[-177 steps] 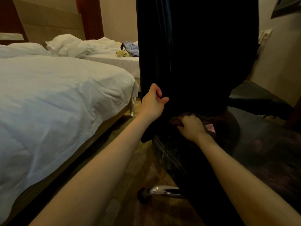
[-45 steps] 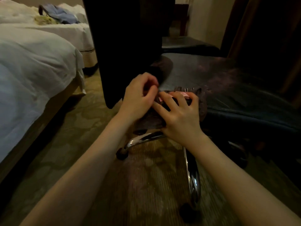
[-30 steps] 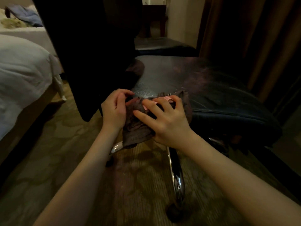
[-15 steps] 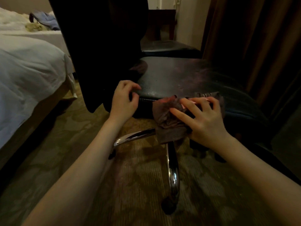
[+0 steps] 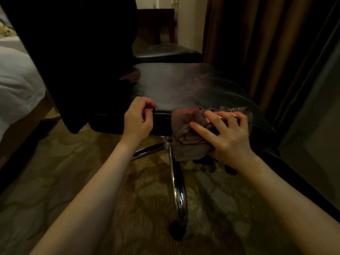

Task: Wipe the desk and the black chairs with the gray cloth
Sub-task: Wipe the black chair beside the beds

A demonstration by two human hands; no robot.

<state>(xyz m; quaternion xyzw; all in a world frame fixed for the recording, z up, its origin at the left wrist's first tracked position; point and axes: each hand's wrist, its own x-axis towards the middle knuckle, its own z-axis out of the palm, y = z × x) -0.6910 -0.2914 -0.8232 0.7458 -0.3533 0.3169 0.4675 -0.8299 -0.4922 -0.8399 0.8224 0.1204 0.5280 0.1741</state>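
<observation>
The gray cloth point(image 5: 189, 142) hangs bunched over the front edge of the black chair point(image 5: 174, 85) seat; the right hand point(image 5: 228, 137) presses it there, fingers straight and spread; the left hand point(image 5: 138, 120) sits just beside it, fingers curled at the seat's rim, though whether it grips I cannot tell; a chrome leg point(image 5: 179, 192) stands below on the carpet point(image 5: 55, 181).

Chair point(image 5: 184, 85) was black, its seat sheen faintly purple. Cloth point(image 5: 187, 140) gray, tag point(image 5: 229, 114) pink. Leg point(image 5: 179, 196) chrome. Carpet point(image 5: 73, 181) olive-brown, mottled pale. Curtain point(image 5: 248, 43) brown. Bed point(image 5: 16, 80) white.
</observation>
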